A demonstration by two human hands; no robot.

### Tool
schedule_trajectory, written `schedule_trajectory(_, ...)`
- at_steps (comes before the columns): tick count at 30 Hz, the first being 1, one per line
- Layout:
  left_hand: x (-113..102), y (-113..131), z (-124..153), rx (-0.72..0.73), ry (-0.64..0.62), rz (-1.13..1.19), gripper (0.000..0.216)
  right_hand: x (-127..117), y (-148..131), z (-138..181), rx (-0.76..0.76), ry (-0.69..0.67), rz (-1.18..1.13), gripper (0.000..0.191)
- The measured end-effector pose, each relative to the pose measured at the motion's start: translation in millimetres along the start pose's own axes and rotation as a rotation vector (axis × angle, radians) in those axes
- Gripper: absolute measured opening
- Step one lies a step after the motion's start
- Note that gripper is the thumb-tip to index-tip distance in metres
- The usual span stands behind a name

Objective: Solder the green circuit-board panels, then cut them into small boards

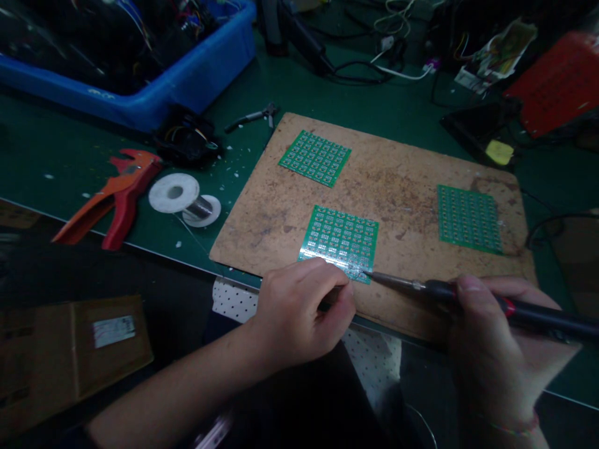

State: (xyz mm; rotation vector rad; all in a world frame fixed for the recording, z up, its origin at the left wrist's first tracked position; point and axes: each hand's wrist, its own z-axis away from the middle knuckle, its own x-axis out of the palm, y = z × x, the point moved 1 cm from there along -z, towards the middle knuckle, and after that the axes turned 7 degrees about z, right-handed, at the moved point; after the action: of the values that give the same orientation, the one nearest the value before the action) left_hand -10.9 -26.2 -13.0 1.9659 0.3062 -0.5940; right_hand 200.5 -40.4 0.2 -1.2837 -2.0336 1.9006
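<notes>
Presently, right hand (498,346): closed around the soldering iron (533,316), tip at near circuit board (340,239);
Left hand (302,308): curled over board's near edge; its grip, I cannot tell;
Near circuit board: flat on brown panel (397,199).

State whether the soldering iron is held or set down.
Held: the right hand grips the soldering iron, its tip at the nearest green circuit board.
</notes>
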Motion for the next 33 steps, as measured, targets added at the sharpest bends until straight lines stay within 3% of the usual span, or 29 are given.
schedule_trajectory(9, -4.6, 4.4, -0.5, 0.020, 0.121, 0.088, 0.011, -0.9, 0.1, -6.1, 0.037, 0.081, -0.087, 0.021)
schedule_trajectory(33, 3.0, 0.6, 0.3, 0.027, 0.026, -0.003, 0.008, 0.0, 0.9, -2.9, 0.010, 0.038, -0.018, 0.020)
